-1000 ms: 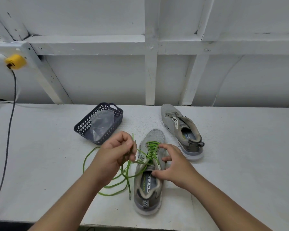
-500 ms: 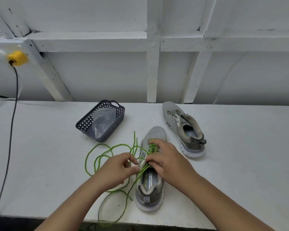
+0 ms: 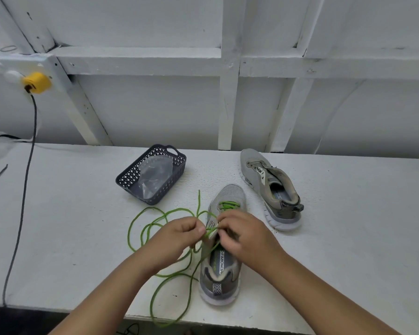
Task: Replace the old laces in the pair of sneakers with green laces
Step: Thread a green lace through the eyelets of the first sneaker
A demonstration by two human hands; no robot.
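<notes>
A grey sneaker (image 3: 219,279) stands near the table's front edge, toe away from me, with a green lace (image 3: 140,228) threaded through its front eyelets. Long loops of that lace lie on the table to the left and hang over the front edge. My left hand (image 3: 179,235) pinches the lace just left of the shoe's tongue. Over the upper eyelets, my right hand (image 3: 244,235) has its fingers curled round the lace. A second grey sneaker (image 3: 271,187), with no lace, lies behind and to the right.
A dark perforated basket (image 3: 131,175) holding a clear plastic bag sits behind the lace loops. A dark cable (image 3: 22,201) runs from a yellow plug (image 3: 36,82) on the white wall down across the table's left side. The white table (image 3: 348,226) spreads right.
My left hand came down from its raised pull to the shoe's side, and the lace slack fell into loops on the table. My right hand shifted up over the eyelets.
</notes>
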